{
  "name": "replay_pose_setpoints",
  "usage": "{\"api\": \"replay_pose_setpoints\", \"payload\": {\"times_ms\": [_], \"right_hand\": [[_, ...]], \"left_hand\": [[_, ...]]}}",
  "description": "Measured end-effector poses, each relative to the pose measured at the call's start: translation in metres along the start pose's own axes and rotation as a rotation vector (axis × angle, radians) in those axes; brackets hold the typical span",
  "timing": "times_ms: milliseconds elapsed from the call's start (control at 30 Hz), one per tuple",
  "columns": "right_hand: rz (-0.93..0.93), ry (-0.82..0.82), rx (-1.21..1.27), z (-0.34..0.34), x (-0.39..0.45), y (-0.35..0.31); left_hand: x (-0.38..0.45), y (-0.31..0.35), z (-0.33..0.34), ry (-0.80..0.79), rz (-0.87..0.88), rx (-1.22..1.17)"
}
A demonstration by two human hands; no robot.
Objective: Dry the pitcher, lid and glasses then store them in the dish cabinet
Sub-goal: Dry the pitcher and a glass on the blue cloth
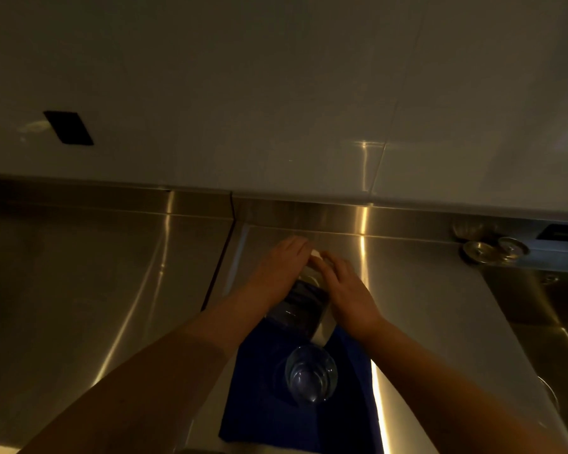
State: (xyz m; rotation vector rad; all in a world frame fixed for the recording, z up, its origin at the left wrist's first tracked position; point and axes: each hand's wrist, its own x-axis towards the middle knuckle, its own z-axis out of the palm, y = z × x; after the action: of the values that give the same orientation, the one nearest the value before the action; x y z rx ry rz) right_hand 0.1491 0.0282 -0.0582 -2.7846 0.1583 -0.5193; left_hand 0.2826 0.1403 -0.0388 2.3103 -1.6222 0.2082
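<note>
While a glass [311, 373] stands on the near part of a blue cloth [259, 404] spread over the steel counter [112, 290], the pitcher [300, 304] sits at the cloth's far end, between both hands. Left hand [284, 260] lies over the pitcher's left side and right hand [348, 290] over its right, fingers meeting at the pale lid [316, 255] on top; whether they pinch it I cannot tell. Far right, small metal fittings [492, 249] stand by a sink [545, 306].

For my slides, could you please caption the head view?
Both hands, left hand and right hand, grasp the pitcher on a blue towel beside a glass.
</note>
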Motion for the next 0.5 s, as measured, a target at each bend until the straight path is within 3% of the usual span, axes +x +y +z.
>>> {"api": "replay_pose_setpoints", "payload": {"times_ms": [233,500], "right_hand": [[-0.098,-0.073,-0.107,-0.006,0.022,-0.003],[-0.144,-0.107,-0.104,-0.001,0.039,-0.01]], "left_hand": [[0.007,-0.003,0.002,0.061,-0.268,-0.318],[-0.009,-0.014,0.016,-0.017,-0.364,-0.209]]}}
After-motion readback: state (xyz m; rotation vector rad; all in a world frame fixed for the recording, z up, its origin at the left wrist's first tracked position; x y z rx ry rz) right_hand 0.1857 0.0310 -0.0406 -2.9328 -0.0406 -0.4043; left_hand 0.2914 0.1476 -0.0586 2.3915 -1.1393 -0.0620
